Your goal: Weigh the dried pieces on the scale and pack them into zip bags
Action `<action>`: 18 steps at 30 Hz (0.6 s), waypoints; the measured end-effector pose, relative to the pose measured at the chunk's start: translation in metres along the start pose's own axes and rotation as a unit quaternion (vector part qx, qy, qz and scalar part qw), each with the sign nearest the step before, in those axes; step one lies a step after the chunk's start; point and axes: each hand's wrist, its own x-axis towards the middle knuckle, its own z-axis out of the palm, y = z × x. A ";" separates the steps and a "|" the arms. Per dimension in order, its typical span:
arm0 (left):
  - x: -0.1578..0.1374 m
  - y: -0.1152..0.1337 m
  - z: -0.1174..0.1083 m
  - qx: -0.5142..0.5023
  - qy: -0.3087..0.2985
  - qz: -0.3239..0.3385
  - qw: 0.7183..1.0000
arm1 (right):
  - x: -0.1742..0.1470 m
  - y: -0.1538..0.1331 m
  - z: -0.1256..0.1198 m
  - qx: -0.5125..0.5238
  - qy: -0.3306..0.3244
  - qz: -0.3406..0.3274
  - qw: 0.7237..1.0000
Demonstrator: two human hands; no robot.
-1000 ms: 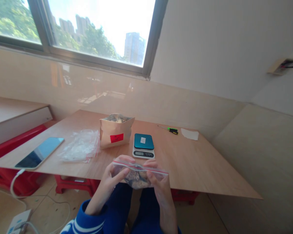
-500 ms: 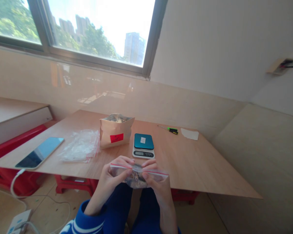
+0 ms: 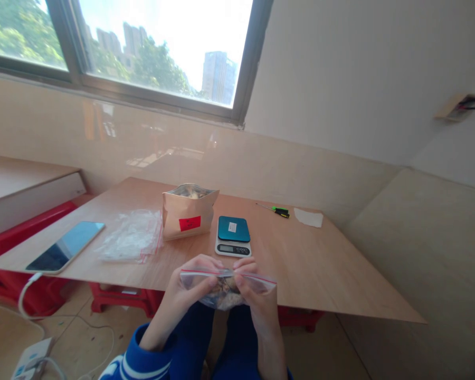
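A clear zip-lock bag [image 3: 226, 301] with a red line along its top hangs over my lap at the table's near edge, with brownish dried pieces inside. My left hand [image 3: 196, 279] pinches the bag's top left of the middle. On the other side, my right hand [image 3: 253, 287] grips the same top edge, thumb in front and fingers behind. Just beyond my hands lies a kitchen scale [image 3: 233, 236] with a blue-green plate and a small display. Left of it stands an open brown paper pouch [image 3: 190, 214] with a red label and similar dried pieces showing at its mouth.
On the wooden table [image 3: 320, 274], a pile of clear zip-lock bags [image 3: 130, 237] lies left of the pouch. A phone [image 3: 65, 248] with a charging cable is farther left. A green-black screwdriver [image 3: 279, 211] and a white paper piece [image 3: 309, 217] lie at the back right.
My thumbs have shifted slightly on the bag's top, and the contents show more plainly between them. The scale, pouch and other things stay where they were.
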 end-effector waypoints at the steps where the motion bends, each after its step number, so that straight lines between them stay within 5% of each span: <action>1: -0.001 -0.001 0.000 -0.013 -0.011 -0.009 1.000 | 0.000 0.000 0.000 0.007 -0.009 0.010 1.000; 8: -0.006 0.000 -0.003 -0.066 0.020 -0.029 0.997 | 0.000 0.002 -0.002 0.007 0.003 0.038 0.999; 18: 0.002 0.006 -0.014 0.101 0.017 0.020 0.995 | 0.000 0.007 -0.007 -0.028 0.012 0.045 0.999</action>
